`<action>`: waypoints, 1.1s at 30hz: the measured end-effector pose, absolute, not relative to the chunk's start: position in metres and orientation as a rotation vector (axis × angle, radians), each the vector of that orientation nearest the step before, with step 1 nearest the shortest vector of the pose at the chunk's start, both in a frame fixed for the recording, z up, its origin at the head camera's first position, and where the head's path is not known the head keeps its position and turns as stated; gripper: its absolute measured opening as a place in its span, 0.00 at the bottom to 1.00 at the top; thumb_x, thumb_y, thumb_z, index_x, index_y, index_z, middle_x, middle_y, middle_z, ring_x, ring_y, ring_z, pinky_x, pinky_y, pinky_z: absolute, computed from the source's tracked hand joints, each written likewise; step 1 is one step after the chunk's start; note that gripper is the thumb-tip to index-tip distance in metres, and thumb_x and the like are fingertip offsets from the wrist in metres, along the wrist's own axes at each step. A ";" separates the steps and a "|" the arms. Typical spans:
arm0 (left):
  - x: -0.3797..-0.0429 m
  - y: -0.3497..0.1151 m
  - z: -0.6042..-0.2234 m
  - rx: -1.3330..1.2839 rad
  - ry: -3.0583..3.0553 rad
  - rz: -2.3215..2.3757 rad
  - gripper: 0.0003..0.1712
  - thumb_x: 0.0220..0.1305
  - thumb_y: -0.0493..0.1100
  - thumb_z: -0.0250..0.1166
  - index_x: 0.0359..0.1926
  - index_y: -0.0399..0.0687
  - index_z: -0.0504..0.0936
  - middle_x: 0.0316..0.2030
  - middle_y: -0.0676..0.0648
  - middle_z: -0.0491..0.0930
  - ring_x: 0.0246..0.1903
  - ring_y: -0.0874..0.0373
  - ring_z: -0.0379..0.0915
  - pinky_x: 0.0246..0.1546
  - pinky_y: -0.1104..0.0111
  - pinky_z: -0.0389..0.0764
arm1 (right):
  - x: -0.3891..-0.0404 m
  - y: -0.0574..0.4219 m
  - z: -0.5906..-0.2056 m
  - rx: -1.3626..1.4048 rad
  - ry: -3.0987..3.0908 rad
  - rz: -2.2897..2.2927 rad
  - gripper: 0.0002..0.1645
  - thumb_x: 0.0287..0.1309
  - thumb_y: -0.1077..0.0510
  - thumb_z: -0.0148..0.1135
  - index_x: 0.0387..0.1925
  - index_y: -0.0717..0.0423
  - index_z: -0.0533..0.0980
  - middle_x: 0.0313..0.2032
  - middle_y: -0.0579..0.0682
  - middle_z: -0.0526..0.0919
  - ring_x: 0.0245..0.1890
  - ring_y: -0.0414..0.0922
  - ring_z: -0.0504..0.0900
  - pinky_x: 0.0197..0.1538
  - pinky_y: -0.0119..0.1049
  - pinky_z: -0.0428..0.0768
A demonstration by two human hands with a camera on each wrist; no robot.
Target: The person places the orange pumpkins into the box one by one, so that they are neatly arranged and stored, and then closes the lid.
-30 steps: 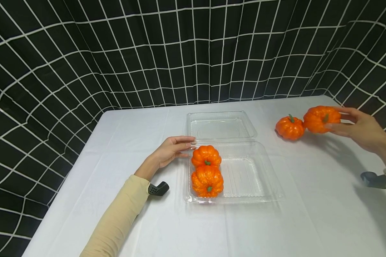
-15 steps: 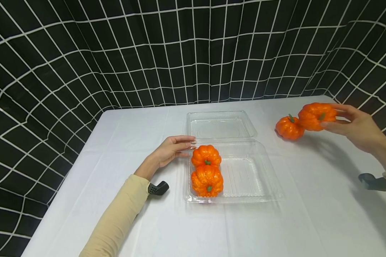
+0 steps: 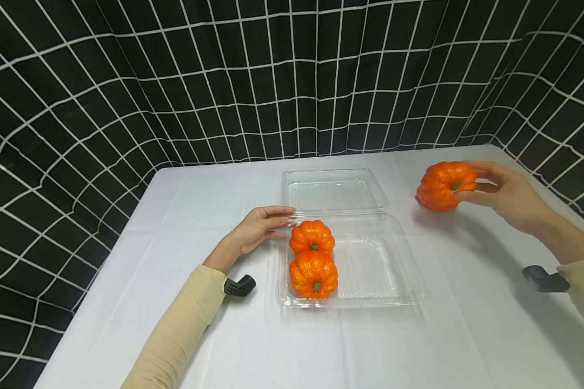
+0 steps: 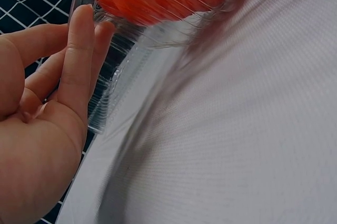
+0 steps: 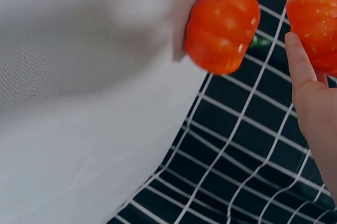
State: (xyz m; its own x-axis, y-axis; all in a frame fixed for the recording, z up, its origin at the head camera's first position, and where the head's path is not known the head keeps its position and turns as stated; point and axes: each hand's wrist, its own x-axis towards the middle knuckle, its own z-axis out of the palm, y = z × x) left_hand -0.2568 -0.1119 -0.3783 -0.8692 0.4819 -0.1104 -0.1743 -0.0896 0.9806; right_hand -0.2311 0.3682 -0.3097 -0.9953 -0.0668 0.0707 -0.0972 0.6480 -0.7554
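My right hand [image 3: 508, 192] grips a small orange pumpkin [image 3: 445, 181] with a green stem, fingers and thumb on its right side. The held pumpkin mostly covers another pumpkin behind it in the head view; the right wrist view shows that second pumpkin [image 5: 222, 29] resting on the white cloth, apart from the held one. My left hand [image 3: 260, 227] touches the left edge of a clear plastic clamshell container [image 3: 370, 265] near its hinge, fingers fairly straight. Two pumpkins, the far one [image 3: 312, 236] and the near one [image 3: 314, 275], sit along the container's left side.
The container's clear lid [image 3: 334, 190] lies folded back behind the base. A white cloth [image 3: 214, 194] covers the table. Black fabric with a white grid [image 3: 267, 81] hangs at the back and sides.
My right hand has carried its pumpkin leftward, so it now overlaps the other pumpkin in the head view. The left hand, container and the pumpkins inside stay where they were.
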 end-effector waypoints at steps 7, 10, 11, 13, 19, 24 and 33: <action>-0.257 -0.112 -0.378 0.334 1.757 2.001 0.23 0.67 0.29 0.55 0.62 0.26 0.67 0.45 0.49 0.81 0.43 0.58 0.79 0.39 0.69 0.81 | -0.227 0.348 -0.310 0.208 -2.851 1.292 0.41 0.58 0.48 0.66 0.70 0.43 0.60 0.60 0.54 0.63 0.52 0.46 0.70 0.40 0.18 0.75; -0.257 -0.112 -0.379 0.328 1.756 1.999 0.23 0.67 0.29 0.55 0.62 0.27 0.68 0.44 0.49 0.81 0.44 0.58 0.79 0.39 0.69 0.81 | -0.226 0.340 -0.311 0.243 -2.851 1.314 0.41 0.58 0.50 0.66 0.70 0.46 0.59 0.59 0.54 0.63 0.52 0.49 0.71 0.41 0.19 0.75; -0.257 -0.112 -0.379 0.326 1.757 1.998 0.23 0.67 0.29 0.55 0.62 0.27 0.68 0.44 0.49 0.81 0.44 0.58 0.79 0.39 0.69 0.81 | -0.226 0.337 -0.312 0.254 -2.847 1.327 0.41 0.58 0.51 0.66 0.70 0.47 0.59 0.59 0.53 0.64 0.51 0.46 0.73 0.41 0.19 0.76; -0.258 -0.113 -0.379 0.324 1.758 1.998 0.22 0.67 0.29 0.55 0.62 0.27 0.68 0.44 0.49 0.81 0.44 0.58 0.79 0.39 0.69 0.81 | -0.225 0.331 -0.313 0.280 -2.832 1.361 0.41 0.57 0.54 0.67 0.69 0.49 0.60 0.57 0.51 0.65 0.49 0.40 0.75 0.41 0.22 0.77; -0.258 -0.113 -0.379 0.325 1.764 1.991 0.23 0.67 0.30 0.55 0.62 0.27 0.68 0.48 0.46 0.80 0.46 0.56 0.78 0.42 0.67 0.81 | -0.223 0.313 -0.314 0.334 -2.815 1.418 0.40 0.57 0.56 0.68 0.68 0.49 0.61 0.57 0.51 0.68 0.45 0.33 0.75 0.42 0.25 0.79; -0.257 -0.112 -0.378 0.324 1.764 1.986 0.23 0.67 0.30 0.55 0.62 0.27 0.68 0.50 0.45 0.79 0.49 0.54 0.77 0.43 0.66 0.80 | -0.220 0.299 -0.314 0.411 -2.789 1.493 0.44 0.56 0.61 0.67 0.71 0.45 0.58 0.60 0.54 0.66 0.49 0.33 0.73 0.44 0.23 0.77; -0.258 -0.113 -0.379 0.324 1.771 1.988 0.23 0.68 0.31 0.55 0.62 0.28 0.67 0.50 0.44 0.79 0.52 0.49 0.75 0.43 0.67 0.81 | -0.215 0.274 -0.314 0.513 -2.769 1.574 0.42 0.55 0.64 0.68 0.69 0.51 0.62 0.60 0.48 0.68 0.51 0.39 0.75 0.47 0.25 0.77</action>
State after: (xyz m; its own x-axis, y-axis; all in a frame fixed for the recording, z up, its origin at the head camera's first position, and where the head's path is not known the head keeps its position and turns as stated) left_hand -0.2578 -0.1130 -0.3791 -0.8684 0.4804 -0.1231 -0.1775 -0.0693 0.9817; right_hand -0.2155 0.2742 -0.3137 -0.9459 -0.3138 0.0825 -0.2315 0.4744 -0.8493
